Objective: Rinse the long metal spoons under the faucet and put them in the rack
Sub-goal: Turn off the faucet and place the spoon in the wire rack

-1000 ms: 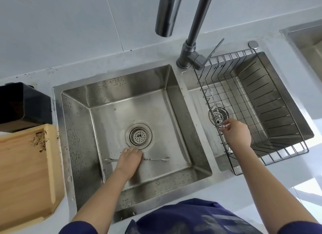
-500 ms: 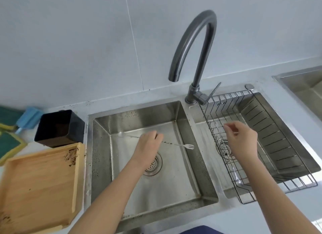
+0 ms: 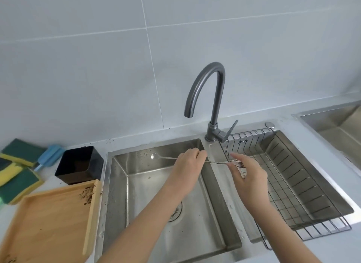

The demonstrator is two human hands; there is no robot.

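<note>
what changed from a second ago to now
The left hand picked the long spoon off the basin floor and raised it below the faucet. The right hand left the rack and reached its forked end. No water runs throughout.

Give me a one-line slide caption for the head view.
Left hand holds a long metal spoon under the dry faucet; right hand reaches its forked end.
</note>
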